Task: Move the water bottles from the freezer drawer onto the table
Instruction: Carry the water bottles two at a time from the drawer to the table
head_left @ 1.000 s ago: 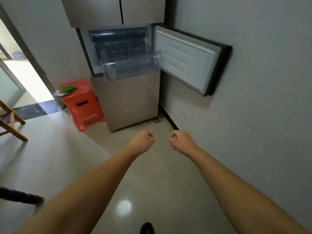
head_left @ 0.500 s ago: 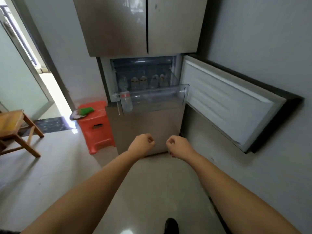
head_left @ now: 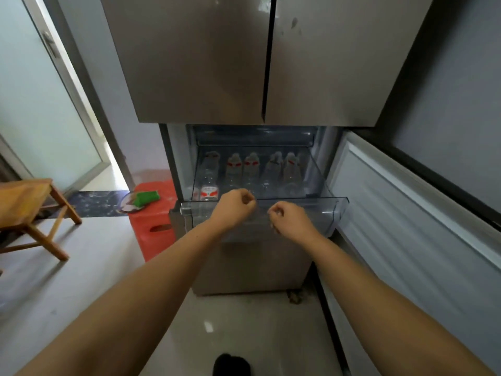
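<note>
The clear freezer drawer (head_left: pixel 320 210) is pulled out below the fridge's upper doors. Several water bottles with red-and-white labels (head_left: pixel 252 169) stand in a row at its back, and one more bottle (head_left: pixel 209 191) stands at the front left. My left hand (head_left: pixel 235 206) is a loose fist just in front of the drawer's front rim, holding nothing. My right hand (head_left: pixel 291 221) is also closed and empty, lower and to the right, in front of the drawer face.
The freezer door (head_left: pixel 412 213) hangs open to the right along the wall. A red plastic stool (head_left: pixel 154 221) with a green item on it stands left of the fridge. A wooden stool (head_left: pixel 29 207) is farther left by a doorway.
I have come closer to the fridge and the view has tilted up. Both closed hands have risen from floor level to the drawer's front rim.
</note>
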Motion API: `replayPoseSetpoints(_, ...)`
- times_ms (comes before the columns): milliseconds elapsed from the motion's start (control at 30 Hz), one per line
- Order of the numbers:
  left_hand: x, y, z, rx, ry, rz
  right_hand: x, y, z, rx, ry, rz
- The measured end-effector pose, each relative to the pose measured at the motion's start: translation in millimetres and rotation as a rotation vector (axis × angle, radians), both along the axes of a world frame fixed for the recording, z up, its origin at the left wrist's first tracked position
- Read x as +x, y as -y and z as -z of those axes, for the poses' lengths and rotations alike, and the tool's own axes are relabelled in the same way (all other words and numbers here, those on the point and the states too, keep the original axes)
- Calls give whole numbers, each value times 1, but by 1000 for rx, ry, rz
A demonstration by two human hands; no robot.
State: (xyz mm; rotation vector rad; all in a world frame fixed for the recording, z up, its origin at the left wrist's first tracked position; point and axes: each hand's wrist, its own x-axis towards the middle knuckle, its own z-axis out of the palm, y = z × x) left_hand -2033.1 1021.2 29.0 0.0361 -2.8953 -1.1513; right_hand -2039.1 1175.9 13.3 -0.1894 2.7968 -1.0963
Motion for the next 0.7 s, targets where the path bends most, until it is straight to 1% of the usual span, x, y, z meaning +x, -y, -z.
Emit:
replayPoseSetpoints(100,-49,18,-7,1,-9,-45,-47,13,-7,-80,-56,39)
replayPoseSetpoints(200,-97,36,-1,-23,95,-47,-95,21,-15,-112,-48,67)
replayPoseSetpoints(300,-135,58,20,-179,252,-32,-135,21,-12,-129,-13,100)
replayPoseSetpoints(367,-147,69,38,-341,405,-3,-155,17,0,-117,27,119)
replayPoseSetpoints(433,-156,78,56,-476,518,35,-173,10,16,-62,69,128)
replayPoseSetpoints(567,-178,78,84,-510,569,-12,-216,-9,38,159,199,141)
replayPoseSetpoints(667,-189,76,101,-430,692,-258,-244,-23,56,300,267,124)
replayPoseSetpoints(700,-192,76,102,-404,734,-309,-252,-26,61,329,285,132)
